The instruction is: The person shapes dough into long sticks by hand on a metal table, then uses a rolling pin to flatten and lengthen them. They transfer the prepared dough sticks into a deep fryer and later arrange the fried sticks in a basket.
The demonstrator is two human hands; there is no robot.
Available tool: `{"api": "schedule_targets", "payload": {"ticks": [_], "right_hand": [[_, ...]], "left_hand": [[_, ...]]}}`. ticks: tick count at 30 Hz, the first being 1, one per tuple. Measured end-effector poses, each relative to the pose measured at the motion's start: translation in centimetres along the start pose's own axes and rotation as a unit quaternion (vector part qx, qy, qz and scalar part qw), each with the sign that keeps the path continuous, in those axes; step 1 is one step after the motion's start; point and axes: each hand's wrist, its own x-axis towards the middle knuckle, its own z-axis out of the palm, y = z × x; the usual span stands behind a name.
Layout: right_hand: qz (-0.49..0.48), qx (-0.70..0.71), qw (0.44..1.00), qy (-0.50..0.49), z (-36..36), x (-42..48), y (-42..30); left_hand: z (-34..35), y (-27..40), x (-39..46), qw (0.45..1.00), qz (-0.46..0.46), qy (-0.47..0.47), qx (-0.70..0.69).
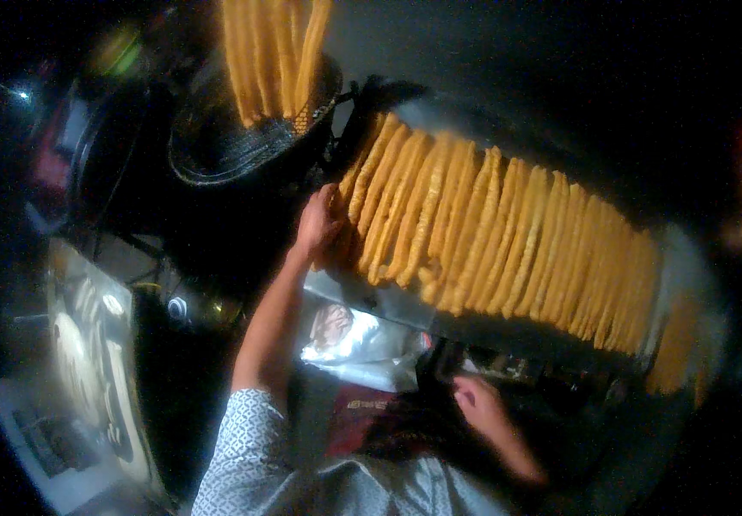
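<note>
A long row of fried dough sticks (493,232) lies side by side on a metal tray or rack in front of me, slanting down to the right. My left hand (321,219) is at the row's left end, its fingers curled against the endmost stick; whether it grips one cannot be told. Low at the middle, my right hand (477,400) hangs near the counter's front edge with fingers partly curled; its contents cannot be made out. Between the hands lies a shiny plastic bag (364,348). More dough sticks (274,58) stand upright in a round wire-mesh basket (216,177) at the top.
Pale elongated pieces, apparently of dough, rest on a shiny sheet-like surface (96,348) at the left. A dark round vessel rim (80,155) is at the upper left. Another orange-brown stack (677,348) is at the far right. Much of the surroundings is dark.
</note>
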Motion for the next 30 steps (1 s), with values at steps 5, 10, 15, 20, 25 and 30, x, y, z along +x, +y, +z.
{"api": "schedule_targets", "payload": {"ticks": [5, 10, 15, 20, 25, 30], "right_hand": [[-0.003, -0.025, 1.0, 0.009, 0.0, 0.3, 1.0], [0.023, -0.029, 0.999, -0.002, -0.4, 0.3, -0.1], [0.021, -0.025, 0.999, 0.001, -0.4, 0.0, -0.7], [0.01, -0.013, 1.0, -0.004, 0.0, 0.2, -0.8], [0.019, -0.015, 1.0, -0.007, 0.9, 0.3, -0.4], [0.018, -0.035, 0.999, 0.0, 2.3, 0.5, -2.0]], "left_hand": [[0.3, -0.4, 0.5, 0.998, -0.058, -0.028, -0.005], [1.6, -3.1, 0.2, 0.998, -0.065, -0.002, 0.004], [2.0, -3.8, -0.3, 0.997, -0.072, 0.034, -0.006], [1.8, -3.9, -0.7, 0.994, -0.102, 0.042, -0.018], [1.0, -2.5, -0.9, 0.993, -0.078, 0.042, -0.072], [-0.3, -1.6, -0.5, 0.996, -0.047, 0.013, -0.078]]}}
